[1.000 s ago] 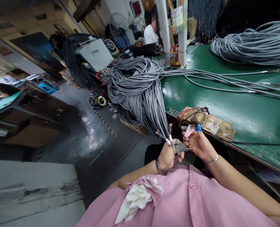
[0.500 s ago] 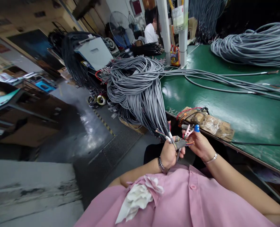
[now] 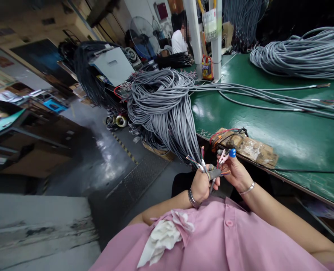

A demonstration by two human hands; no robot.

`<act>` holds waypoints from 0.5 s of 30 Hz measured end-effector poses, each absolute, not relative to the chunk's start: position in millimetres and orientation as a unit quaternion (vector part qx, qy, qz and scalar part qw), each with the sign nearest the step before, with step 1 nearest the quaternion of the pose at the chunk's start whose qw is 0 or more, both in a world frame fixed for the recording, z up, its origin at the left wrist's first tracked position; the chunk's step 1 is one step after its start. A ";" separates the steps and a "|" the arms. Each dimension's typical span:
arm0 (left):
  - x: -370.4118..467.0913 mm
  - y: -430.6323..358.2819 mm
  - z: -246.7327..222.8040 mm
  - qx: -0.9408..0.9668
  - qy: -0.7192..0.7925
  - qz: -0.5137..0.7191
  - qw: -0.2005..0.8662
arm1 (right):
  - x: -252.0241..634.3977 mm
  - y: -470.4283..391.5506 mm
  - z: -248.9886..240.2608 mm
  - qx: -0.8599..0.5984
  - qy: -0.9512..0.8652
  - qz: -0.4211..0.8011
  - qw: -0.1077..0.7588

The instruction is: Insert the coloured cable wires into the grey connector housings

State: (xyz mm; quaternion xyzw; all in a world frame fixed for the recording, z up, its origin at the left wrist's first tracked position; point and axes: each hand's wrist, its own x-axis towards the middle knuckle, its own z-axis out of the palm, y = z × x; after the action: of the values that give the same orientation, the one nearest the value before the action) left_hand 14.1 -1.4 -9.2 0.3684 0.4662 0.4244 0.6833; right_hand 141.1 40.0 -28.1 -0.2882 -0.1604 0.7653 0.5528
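My left hand (image 3: 201, 184) is closed around grey cables whose stripped ends (image 3: 195, 161) show thin coloured wires. One cable end with orange and blue wires (image 3: 225, 172) points right, toward my other hand. My right hand (image 3: 236, 171), with a blue cover (image 3: 232, 153) on a fingertip, pinches a pale pink clip (image 3: 223, 157) just above those wires. A large bundle of grey cables (image 3: 167, 101) hangs over the table's left end, beyond my hands.
The green table (image 3: 257, 131) bears a wooden block (image 3: 257, 149) with red and black leads near its edge, loose grey cables, and a big cable coil (image 3: 299, 54) at back right. White posts (image 3: 193, 34) rise at the back. A seated person (image 3: 179, 40) is beyond.
My right hand and the pink clip have shifted very slightly left. My left hand keeps its hold on the cables. The camera view has moved a little.
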 end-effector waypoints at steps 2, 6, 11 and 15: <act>13.6 -2.9 -7.9 0.365 0.464 0.425 0.686 | 141.4 38.7 -29.5 -0.274 -0.152 0.774 0.551; 10.2 -7.3 -4.1 0.369 0.467 0.424 0.683 | 144.4 35.4 -28.6 -0.266 -0.153 0.791 0.530; 4.9 -11.0 -1.6 0.375 0.472 0.420 0.678 | 149.9 31.4 -25.1 -0.268 -0.181 0.800 0.505; 5.2 -9.9 0.3 0.367 0.473 0.431 0.675 | 151.0 29.9 -25.1 -0.293 -0.221 0.764 0.531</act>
State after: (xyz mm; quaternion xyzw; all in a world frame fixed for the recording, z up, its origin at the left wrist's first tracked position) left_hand 5.2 -9.9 0.3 0.3673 0.4727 0.4310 0.6753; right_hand 151.0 29.9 -25.1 -0.2935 -0.2206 0.7636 0.5312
